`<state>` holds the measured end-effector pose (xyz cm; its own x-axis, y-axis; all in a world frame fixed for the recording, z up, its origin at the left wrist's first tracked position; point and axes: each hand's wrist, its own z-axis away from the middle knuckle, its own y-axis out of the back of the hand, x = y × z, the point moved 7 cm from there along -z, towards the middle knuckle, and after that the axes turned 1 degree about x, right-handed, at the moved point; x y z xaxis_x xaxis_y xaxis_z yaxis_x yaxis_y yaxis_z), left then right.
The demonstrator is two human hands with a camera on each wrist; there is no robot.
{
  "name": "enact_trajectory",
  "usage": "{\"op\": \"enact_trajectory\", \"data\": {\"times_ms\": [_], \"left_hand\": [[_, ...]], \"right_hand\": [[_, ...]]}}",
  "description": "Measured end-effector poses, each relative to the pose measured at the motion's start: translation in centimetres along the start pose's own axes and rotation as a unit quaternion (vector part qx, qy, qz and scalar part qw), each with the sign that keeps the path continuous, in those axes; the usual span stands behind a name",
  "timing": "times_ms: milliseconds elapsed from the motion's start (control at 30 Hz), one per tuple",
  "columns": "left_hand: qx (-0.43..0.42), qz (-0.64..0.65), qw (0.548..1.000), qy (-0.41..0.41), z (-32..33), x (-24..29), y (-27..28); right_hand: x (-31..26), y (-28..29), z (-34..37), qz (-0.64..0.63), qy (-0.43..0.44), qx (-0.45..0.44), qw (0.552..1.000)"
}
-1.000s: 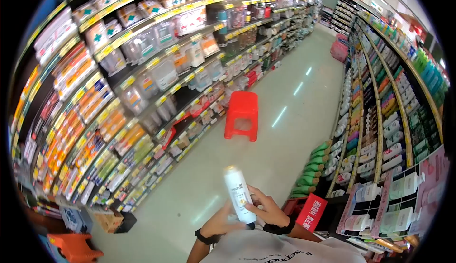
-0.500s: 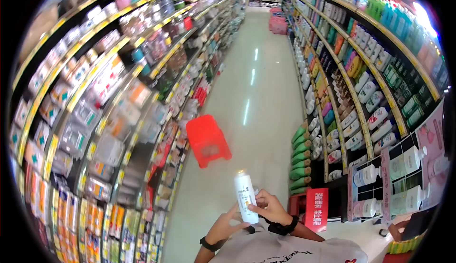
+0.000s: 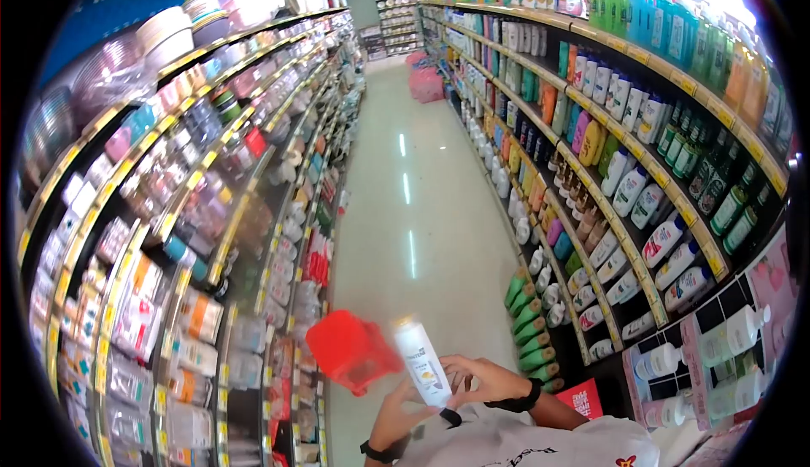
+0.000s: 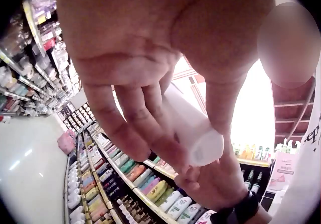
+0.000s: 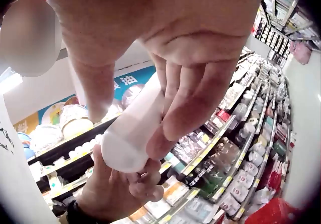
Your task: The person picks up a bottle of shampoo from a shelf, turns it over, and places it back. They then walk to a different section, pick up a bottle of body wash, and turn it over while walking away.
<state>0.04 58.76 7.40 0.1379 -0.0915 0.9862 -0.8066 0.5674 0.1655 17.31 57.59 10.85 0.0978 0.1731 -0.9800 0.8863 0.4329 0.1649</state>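
A white shampoo bottle (image 3: 423, 366) with a yellowish top and printed front is tilted in front of the person's chest in the head view. The left hand (image 3: 400, 415) grips it near the base from the left. From the right, the right hand (image 3: 481, 381) holds its lower part, thumb at the front near the bottom. In the left wrist view the left fingers curl along one side of the bottle (image 4: 188, 123), its base facing the camera. The right wrist view shows the right fingers along the bottle (image 5: 133, 128), with the left hand (image 5: 118, 184) beyond the base.
A red plastic stool (image 3: 350, 350) stands on the aisle floor (image 3: 405, 188) by the left shelves. Rows of bottles (image 3: 629, 188) fill the right shelves; green packs (image 3: 531, 336) lie at their foot. Near the right arm is a red sign (image 3: 584, 399). Pink bags (image 3: 426, 86) sit far down the aisle.
The head view has swung right and up, now looking along the aisle. The stool appears lower and further left. Both hands keep hold of the bottle, which tilts slightly more to the left.
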Motion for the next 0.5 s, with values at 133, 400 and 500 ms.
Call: {"op": "enact_trajectory", "data": {"times_ms": [133, 400, 500], "left_hand": [[0.022, 0.03, 0.999, -0.01, -5.4, -2.0, 2.1], [-0.022, 0.039, 0.999, 0.003, -16.8, -6.0, 7.3], [-0.045, 0.057, 0.997, 0.009, -21.4, -6.0, 9.7]], "right_hand": [[1.0, 3.3, -3.7, 0.044, -0.022, -0.003, 0.999], [6.0, 9.1, -11.2, 0.035, -0.068, 0.098, 0.992], [7.8, 11.2, -14.5, 0.052, -0.064, 0.13, 0.988]]}}
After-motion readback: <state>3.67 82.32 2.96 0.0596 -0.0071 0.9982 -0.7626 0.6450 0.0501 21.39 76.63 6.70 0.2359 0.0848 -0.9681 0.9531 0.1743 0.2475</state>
